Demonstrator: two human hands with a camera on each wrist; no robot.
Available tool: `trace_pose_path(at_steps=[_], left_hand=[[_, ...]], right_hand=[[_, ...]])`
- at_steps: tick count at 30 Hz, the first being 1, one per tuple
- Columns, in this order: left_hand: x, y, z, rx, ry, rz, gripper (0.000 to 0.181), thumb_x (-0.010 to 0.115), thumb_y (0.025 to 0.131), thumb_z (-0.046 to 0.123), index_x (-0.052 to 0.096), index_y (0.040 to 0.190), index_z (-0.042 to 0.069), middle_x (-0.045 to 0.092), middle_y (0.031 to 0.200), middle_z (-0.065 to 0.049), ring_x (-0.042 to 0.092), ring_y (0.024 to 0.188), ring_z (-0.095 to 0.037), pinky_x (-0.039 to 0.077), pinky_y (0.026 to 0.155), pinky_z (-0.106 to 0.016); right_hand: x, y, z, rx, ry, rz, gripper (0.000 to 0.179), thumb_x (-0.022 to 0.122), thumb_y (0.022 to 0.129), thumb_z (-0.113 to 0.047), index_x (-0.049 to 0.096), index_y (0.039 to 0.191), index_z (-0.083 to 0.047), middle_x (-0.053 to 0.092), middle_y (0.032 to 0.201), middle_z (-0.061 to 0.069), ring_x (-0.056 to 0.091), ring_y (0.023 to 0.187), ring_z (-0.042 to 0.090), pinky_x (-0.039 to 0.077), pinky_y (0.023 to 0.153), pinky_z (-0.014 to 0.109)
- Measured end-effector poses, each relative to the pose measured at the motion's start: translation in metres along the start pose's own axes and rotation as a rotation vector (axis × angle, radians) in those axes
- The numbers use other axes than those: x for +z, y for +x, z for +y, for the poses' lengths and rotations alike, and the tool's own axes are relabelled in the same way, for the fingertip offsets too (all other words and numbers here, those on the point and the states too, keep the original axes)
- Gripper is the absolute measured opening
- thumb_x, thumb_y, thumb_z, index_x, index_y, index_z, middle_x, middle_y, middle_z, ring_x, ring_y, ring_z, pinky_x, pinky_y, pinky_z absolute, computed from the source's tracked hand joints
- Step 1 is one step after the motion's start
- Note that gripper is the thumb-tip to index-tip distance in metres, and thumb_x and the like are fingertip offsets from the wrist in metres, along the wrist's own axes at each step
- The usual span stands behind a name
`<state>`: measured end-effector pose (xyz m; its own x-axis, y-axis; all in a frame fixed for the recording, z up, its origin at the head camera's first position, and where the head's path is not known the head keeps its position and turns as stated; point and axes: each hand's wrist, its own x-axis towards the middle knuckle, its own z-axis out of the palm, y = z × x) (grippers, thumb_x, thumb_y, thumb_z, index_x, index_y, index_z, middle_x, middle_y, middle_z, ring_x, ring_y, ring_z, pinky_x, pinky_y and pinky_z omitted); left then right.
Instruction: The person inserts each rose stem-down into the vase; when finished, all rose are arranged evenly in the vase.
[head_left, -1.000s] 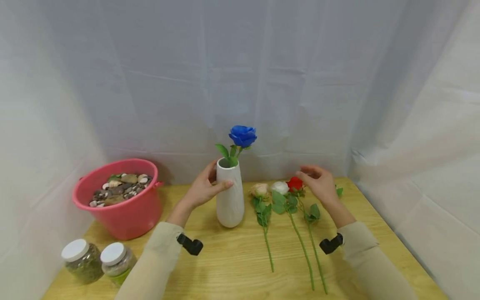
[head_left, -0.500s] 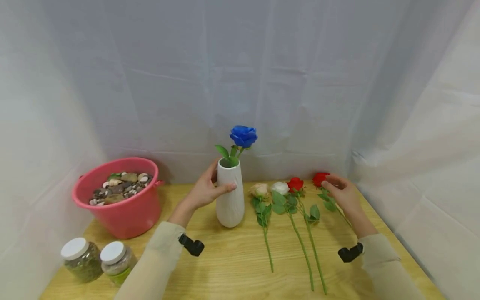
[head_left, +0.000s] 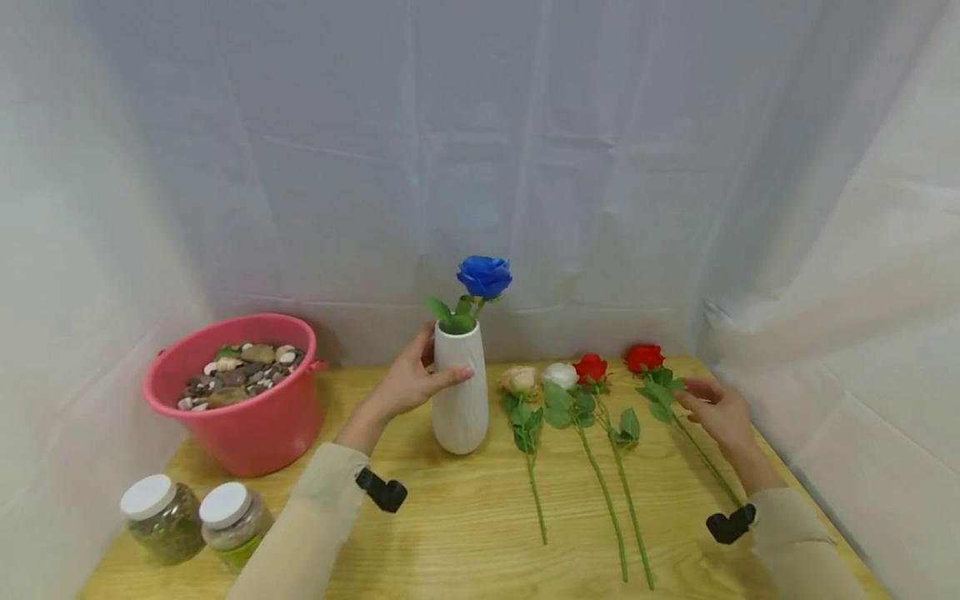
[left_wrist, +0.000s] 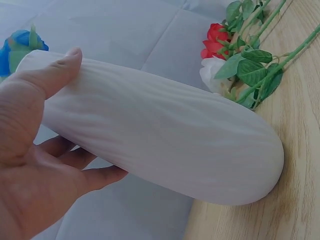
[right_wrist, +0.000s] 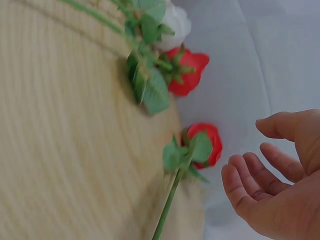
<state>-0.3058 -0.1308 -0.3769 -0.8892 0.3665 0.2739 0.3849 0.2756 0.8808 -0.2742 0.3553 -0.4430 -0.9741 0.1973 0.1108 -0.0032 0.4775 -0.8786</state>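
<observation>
My left hand (head_left: 416, 379) grips the upper part of a white ribbed vase (head_left: 461, 408), thumb across the front and fingers behind it. A blue rose (head_left: 484, 277) with green leaves stands in the vase mouth. In the left wrist view the vase (left_wrist: 165, 130) spans the picture, its base on the wooden table. My right hand (head_left: 722, 414) is over the right side, beside the leaves of the outermost red rose (head_left: 645, 358). Loosely bent, its fingers (right_wrist: 241, 187) hold nothing in the right wrist view, apart from that rose's stem (right_wrist: 167, 207).
Left of the outermost rose lie another red rose (head_left: 591, 368), a white rose (head_left: 560, 377) and a cream rose (head_left: 520, 381), stems toward me. A pink bucket (head_left: 258, 442) of stones stands at left. Two white-lidded jars (head_left: 168, 525) sit before it. Pale sheeting (head_left: 600, 167) surrounds the table.
My right hand has moved rightward and nearer to me, from over the inner red rose past the outermost one, which now shows fully. The left hand stays on the vase.
</observation>
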Motion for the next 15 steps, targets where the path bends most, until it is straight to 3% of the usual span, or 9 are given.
trace_pose_path(at_steps=[3,10,15], left_hand=[[0.0,-0.001,0.001,-0.003,0.0,-0.005,0.096,0.079,0.095,0.018,0.019,0.169,0.016,0.046,0.16,-0.025,0.051,0.144,-0.046,0.046,0.113,-0.066],[0.0,0.0,0.001,-0.001,0.003,-0.01,0.098,0.08,0.096,0.019,0.017,0.17,0.016,0.046,0.161,-0.024,0.05,0.145,-0.046,0.044,0.114,-0.066],[0.0,-0.001,0.001,0.003,0.003,-0.008,0.096,0.08,0.096,0.018,0.018,0.17,0.017,0.046,0.161,-0.024,0.05,0.145,-0.046,0.044,0.114,-0.066]], right_hand=[[-0.005,-0.001,0.01,0.016,-0.013,0.006,0.054,0.068,0.103,-0.022,0.055,0.143,0.011,0.071,0.112,-0.004,0.065,0.084,-0.009,0.063,0.078,0.026],[-0.014,-0.008,0.029,0.05,-0.035,-0.031,0.055,0.066,0.104,-0.017,0.051,0.143,0.018,0.073,0.119,0.017,0.064,0.083,-0.009,0.063,0.077,0.027],[-0.016,-0.01,0.039,0.081,-0.023,-0.05,0.056,0.066,0.104,-0.015,0.048,0.144,0.02,0.076,0.111,0.011,0.067,0.082,-0.005,0.063,0.076,0.026]])
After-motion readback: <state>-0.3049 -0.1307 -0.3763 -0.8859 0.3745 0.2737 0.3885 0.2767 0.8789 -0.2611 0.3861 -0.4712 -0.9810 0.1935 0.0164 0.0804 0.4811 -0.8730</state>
